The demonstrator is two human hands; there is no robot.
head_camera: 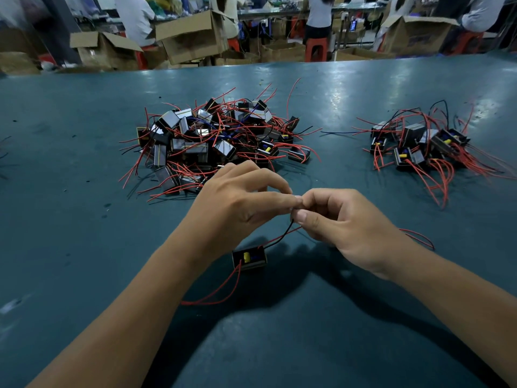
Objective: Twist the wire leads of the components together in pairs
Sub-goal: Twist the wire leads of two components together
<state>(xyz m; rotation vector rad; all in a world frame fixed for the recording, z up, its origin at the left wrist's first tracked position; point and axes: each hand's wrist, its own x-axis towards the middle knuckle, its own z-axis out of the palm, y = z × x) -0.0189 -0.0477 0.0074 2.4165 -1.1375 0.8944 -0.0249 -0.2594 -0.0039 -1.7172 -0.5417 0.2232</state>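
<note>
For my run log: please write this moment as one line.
step: twisting leads | hands: left hand and right hand pinch black and red leads | component: on table

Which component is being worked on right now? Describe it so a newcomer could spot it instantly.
On the teal table, skip the big pile at centre and the smaller pile at right. Look nearer the camera, below the two hands: the single component lying alone. Its black lead and a red one rise to where the left hand and right hand pinch them.

Dark teal table top (pixel 84 247): smooth, faintly glossy
Small black boxy components (pixel 215 141): shiny metal faces
Brown cardboard cartons (pixel 193 37): matt
</note>
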